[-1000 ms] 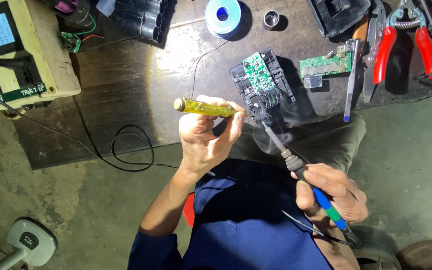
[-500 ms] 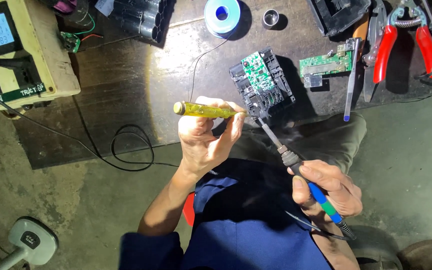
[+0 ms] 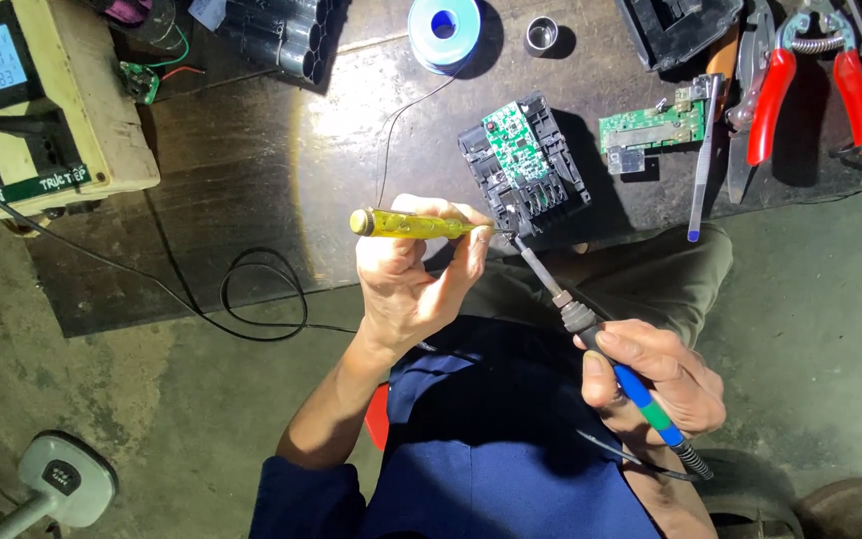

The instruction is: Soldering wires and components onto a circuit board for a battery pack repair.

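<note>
— At the near edge of the black circuit module, what is going on?

— The left hand is closing its fingers and thumb around a yellow-handled screwdriver, holding it level with the tip pointing at the module's near corner. The right hand is wrapping fully around the blue-and-green grip of a soldering iron, and the iron's tip is slanting up to that same corner, meeting the screwdriver's tip there.

— Where is the module lying?

— It is sitting on the dark workboard, green board facing up, tilted a little. Right of the module a loose green circuit board is lying, and beyond that red-handled pliers are resting.

— And on the other side?

— Above the module a blue solder spool is sitting, with a thin wire running down toward the left hand. Far left of the module a cream power box with a lit screen is standing.
</note>
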